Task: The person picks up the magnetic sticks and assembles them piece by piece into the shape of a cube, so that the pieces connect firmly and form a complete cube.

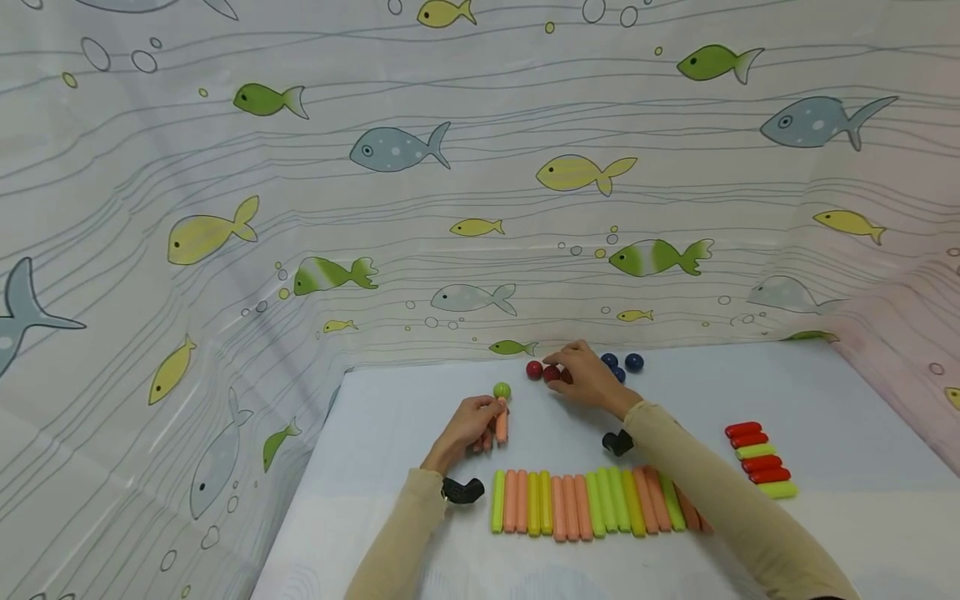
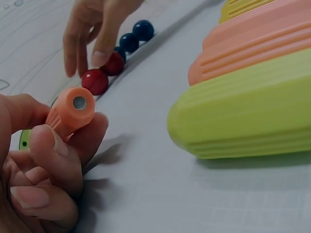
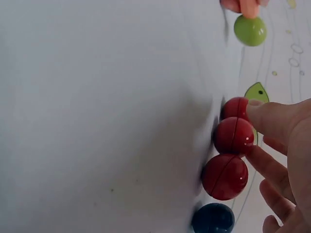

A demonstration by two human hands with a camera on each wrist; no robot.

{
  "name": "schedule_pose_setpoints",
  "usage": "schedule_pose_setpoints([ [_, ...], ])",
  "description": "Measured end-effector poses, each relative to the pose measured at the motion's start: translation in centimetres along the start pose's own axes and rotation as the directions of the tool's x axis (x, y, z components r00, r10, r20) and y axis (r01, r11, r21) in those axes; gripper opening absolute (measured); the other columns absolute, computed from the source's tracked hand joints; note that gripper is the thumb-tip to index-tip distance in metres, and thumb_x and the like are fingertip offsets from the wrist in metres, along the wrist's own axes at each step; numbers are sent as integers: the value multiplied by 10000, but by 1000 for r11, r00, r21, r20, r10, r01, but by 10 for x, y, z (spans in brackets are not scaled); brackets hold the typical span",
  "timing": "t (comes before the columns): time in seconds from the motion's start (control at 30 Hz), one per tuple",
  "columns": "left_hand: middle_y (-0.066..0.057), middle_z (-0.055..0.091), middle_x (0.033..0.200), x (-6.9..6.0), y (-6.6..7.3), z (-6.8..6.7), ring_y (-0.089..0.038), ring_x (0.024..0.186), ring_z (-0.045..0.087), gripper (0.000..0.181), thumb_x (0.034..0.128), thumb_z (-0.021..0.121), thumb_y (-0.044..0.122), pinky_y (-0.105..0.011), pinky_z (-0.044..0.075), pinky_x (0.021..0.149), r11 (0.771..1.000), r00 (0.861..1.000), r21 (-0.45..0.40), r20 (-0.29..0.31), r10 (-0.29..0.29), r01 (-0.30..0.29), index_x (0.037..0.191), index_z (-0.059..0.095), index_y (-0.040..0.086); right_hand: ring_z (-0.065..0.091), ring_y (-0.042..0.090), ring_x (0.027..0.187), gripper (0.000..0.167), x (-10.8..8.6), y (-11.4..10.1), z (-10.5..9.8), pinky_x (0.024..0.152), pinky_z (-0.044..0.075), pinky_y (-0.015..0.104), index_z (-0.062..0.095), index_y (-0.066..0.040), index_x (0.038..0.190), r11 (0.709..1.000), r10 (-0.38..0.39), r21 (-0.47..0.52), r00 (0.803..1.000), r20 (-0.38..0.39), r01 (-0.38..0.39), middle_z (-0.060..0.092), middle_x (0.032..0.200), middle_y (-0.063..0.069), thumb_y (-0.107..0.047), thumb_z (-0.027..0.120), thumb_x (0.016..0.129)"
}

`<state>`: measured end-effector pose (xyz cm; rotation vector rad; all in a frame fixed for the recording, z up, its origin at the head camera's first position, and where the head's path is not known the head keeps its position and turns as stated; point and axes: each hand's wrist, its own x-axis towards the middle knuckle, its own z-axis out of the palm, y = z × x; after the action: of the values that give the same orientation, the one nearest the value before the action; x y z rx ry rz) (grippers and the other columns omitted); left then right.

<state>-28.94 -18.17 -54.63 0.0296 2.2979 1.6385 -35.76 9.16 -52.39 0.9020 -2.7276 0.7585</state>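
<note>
My left hand holds an upright peach-orange magnetic stick between thumb and fingers. A light green ball sits at the stick's far end. A round metal disc shows in the stick's near end in the left wrist view. By the back edge of the table, my right hand has its thumb and index finger at opposite sides of the middle red ball. Another red ball lies just beside it. The third red ball is on the left, close to the thumb.
Several dark blue balls lie right of my right hand. A row of green, yellow and orange sticks lies in front, partly under my right sleeve. A shorter column of red and green sticks is at right. A fish-patterned curtain borders the table.
</note>
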Motion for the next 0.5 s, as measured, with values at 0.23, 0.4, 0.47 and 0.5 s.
schedule_pose_setpoints([
  [0.23, 9, 567, 581, -1, -1, -1, -75, 407, 465, 386, 1094, 575, 376, -209, 330, 375, 1000, 1000, 2, -1, 1, -1, 1126, 707, 14, 561, 390, 1273, 449, 2, 0, 6, 1123, 464, 557, 741, -50, 1278, 999, -13, -47, 999, -30, 12, 760, 1201, 149, -212, 877, 883],
  [0.4, 8, 564, 572, -1, 0, -1, -75, 408, 469, 408, 1080, 599, 401, -212, 327, 375, 1000, 1000, -5, -11, 4, -4, 1093, 712, 10, 565, 384, 1267, 409, 4, 0, 11, 1155, 436, 538, 767, -43, 1219, 994, 23, -104, 999, -35, -27, 772, 1087, 143, -219, 887, 869],
  [0.47, 9, 562, 568, -1, 0, -1, -74, 408, 469, 408, 1074, 608, 407, -210, 324, 375, 1000, 1000, -10, -17, 4, -4, 1068, 714, 12, 560, 376, 1264, 396, 4, 0, 12, 1157, 430, 530, 773, -49, 1201, 992, 36, -122, 999, -38, -40, 776, 1092, 139, -225, 891, 866],
  [0.5, 10, 561, 566, -2, 1, -1, -74, 408, 468, 408, 1072, 610, 410, -210, 325, 375, 1000, 1000, -10, -20, 4, -4, 1056, 713, 15, 555, 378, 1272, 390, 3, 0, 12, 1167, 420, 527, 776, -50, 1192, 991, 43, -123, 998, -39, -48, 776, 1102, 144, -226, 894, 864],
])
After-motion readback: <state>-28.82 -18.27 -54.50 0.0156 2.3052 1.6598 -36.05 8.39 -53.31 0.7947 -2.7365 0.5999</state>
